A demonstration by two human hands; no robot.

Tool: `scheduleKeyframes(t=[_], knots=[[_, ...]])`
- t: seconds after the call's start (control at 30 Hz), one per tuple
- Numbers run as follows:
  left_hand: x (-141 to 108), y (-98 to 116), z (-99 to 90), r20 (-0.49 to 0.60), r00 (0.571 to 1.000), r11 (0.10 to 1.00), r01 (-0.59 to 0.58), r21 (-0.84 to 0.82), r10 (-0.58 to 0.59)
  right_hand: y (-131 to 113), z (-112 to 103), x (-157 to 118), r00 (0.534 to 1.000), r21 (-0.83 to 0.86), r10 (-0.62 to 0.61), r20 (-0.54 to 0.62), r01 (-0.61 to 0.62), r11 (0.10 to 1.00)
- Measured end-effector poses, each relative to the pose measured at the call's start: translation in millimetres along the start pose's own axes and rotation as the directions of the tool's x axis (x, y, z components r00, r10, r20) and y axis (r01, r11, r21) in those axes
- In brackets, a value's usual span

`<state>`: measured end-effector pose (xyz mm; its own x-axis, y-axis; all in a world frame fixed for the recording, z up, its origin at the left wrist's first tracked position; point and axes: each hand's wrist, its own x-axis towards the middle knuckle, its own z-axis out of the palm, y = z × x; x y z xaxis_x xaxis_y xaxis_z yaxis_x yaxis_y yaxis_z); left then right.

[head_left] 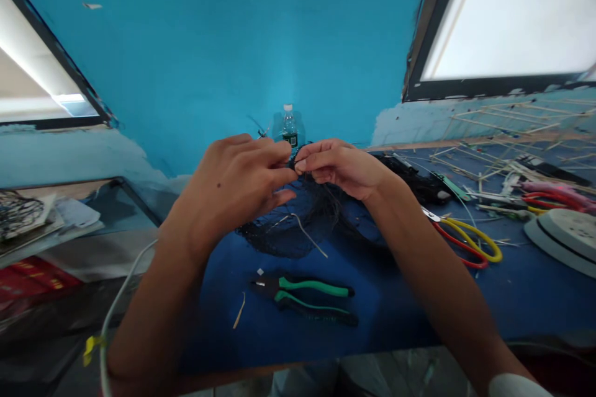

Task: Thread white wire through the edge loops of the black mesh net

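My right hand [338, 167] is in a pinch over the table, with thumb and forefinger closed on a thin black strand [292, 162]. Just to its left is my left hand [246, 177]; the fingers reach toward the pinch and the thumb stands apart below them. A tangled bundle of fine black strands [321, 211] hangs and lies under both hands, partly hidden by them. A thin pale bent strip [310, 239] sticks out of the bundle. Nearer me, pliers with green and black handles [311, 288] lie on the blue tabletop [372, 316].
A clear bottle with a white cap [289, 127] stands by the blue wall. To the right are scissors with red and yellow handles [470, 242], thin sticks [493, 118] and a round pale object [565, 239]. A pale cable [112, 304] runs beside my left forearm.
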<state>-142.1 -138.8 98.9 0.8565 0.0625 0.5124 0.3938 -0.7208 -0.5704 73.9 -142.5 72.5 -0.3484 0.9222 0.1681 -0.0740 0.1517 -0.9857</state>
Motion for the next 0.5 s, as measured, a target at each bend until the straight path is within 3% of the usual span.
scheduleKeyframes(t=[0.23, 0.5], knots=[[1.8, -8.5, 30.7, -0.276, 0.957, 0.995, -0.094, 0.013, 0.094, -4.0, -1.2, -3.0, 0.999, 0.102, 0.022, -0.023, -0.019, 0.995], [0.9, -6.9, 26.7, -0.193, 0.979, 0.997, -0.073, -0.005, 0.071, -3.7, -3.1, -1.8, 0.999, 0.117, 0.027, -0.019, -0.024, 0.993]])
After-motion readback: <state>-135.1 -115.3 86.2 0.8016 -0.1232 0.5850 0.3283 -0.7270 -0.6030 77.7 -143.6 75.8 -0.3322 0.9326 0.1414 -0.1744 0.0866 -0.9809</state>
